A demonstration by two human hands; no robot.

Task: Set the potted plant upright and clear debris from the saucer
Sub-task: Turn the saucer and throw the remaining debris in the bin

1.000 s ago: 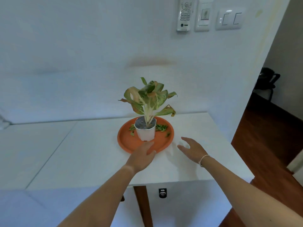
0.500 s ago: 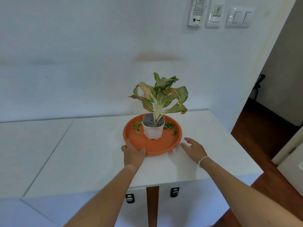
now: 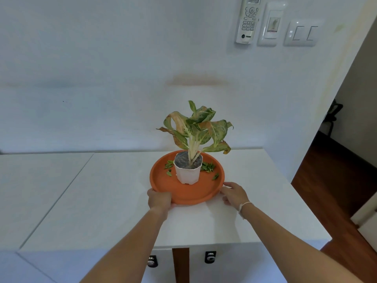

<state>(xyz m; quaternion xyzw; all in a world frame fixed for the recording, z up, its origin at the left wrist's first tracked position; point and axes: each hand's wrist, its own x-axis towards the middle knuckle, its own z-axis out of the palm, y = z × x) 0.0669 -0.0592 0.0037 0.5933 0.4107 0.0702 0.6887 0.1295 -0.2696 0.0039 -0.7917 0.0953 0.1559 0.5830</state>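
Note:
A small white pot (image 3: 187, 172) with a green and pink leafy plant (image 3: 196, 127) stands upright in the middle of a round orange saucer (image 3: 189, 190) on the white table. Several green leaf scraps (image 3: 207, 167) lie in the saucer to the left and right of the pot. My left hand (image 3: 159, 200) grips the saucer's near left rim, thumb over the edge. My right hand (image 3: 233, 194) touches the saucer's near right rim with fingers spread along it.
The white table (image 3: 114, 201) runs along a white wall, its right edge dropping to a dark wood floor (image 3: 334, 176). A remote control (image 3: 247, 19) and wall switches (image 3: 304, 33) hang high on the wall. Two knobs (image 3: 210, 257) sit under the front edge.
My left hand slid from the saucer's front edge to grip its near left rim. My right hand moved in from the table to touch the right rim. The view came closer.

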